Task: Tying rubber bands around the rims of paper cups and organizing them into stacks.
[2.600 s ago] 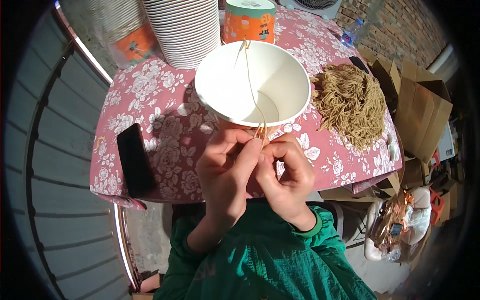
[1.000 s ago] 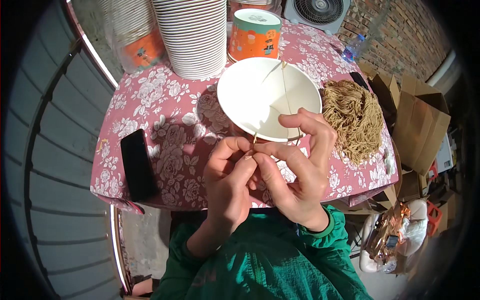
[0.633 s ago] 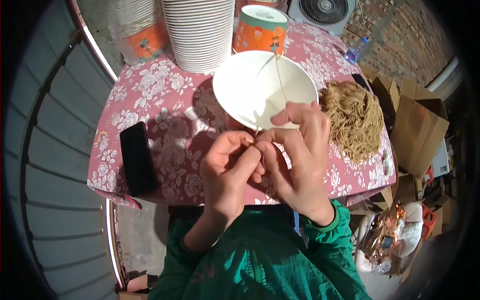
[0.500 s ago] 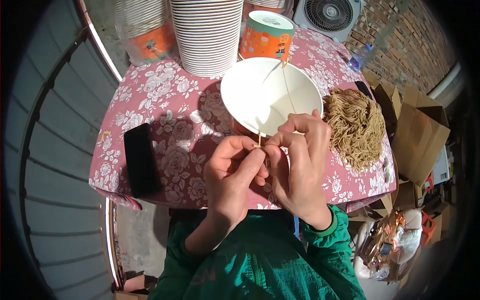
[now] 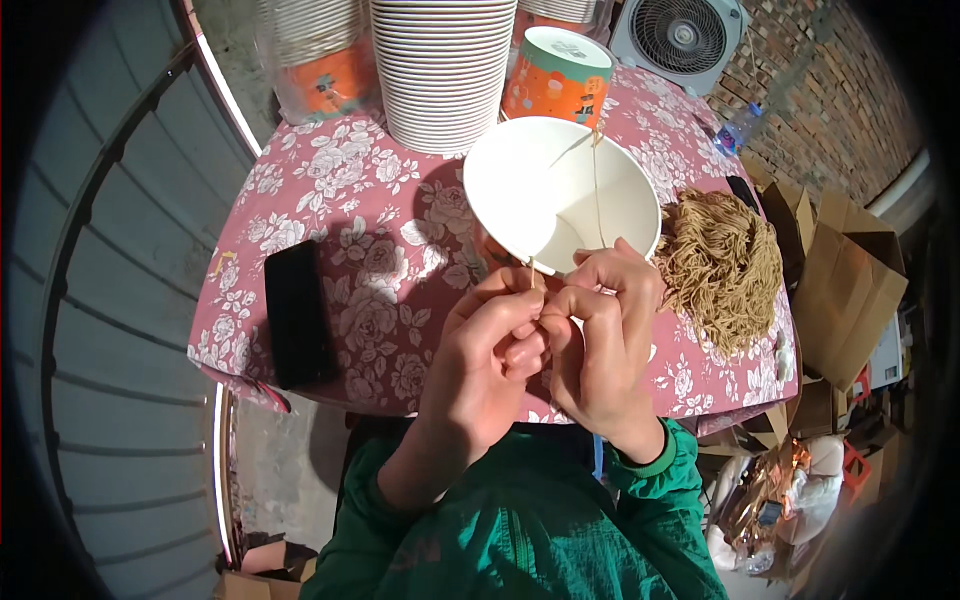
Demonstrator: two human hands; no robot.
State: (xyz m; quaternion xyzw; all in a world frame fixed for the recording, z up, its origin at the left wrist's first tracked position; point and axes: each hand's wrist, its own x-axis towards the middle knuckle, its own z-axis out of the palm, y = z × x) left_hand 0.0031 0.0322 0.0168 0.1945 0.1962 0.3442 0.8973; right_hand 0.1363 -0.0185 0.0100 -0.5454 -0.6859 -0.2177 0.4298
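Observation:
A large white-lined paper bucket (image 5: 620, 190) lies tilted on the table with its mouth toward me. A thin tan cord (image 5: 597, 190) runs from its far rim across the opening to the near rim. Just below that near rim, my left hand (image 5: 480, 365) pinches the cord's end between thumb and fingers. My right hand (image 5: 610, 345) meets it there, its thumb and forefinger also closed on the cord. The fingers hide most of the knot or loop between them. Right of the bucket lies a heap of tan cords (image 5: 722, 270).
A black phone (image 5: 300, 315) lies at the left on the flowered tablecloth (image 5: 365, 350). Behind the bucket stand a tall stack of white buckets (image 5: 443, 80) and an upturned orange bucket (image 5: 555, 85). A fan (image 5: 682, 38), a bottle (image 5: 738, 128) and cardboard boxes (image 5: 850, 280) are at the right.
My left fingers have curled in and turned over the cord's end, covering it more. The right hand keeps its pinch. The whole view has shifted slightly, moving everything rightward in the picture.

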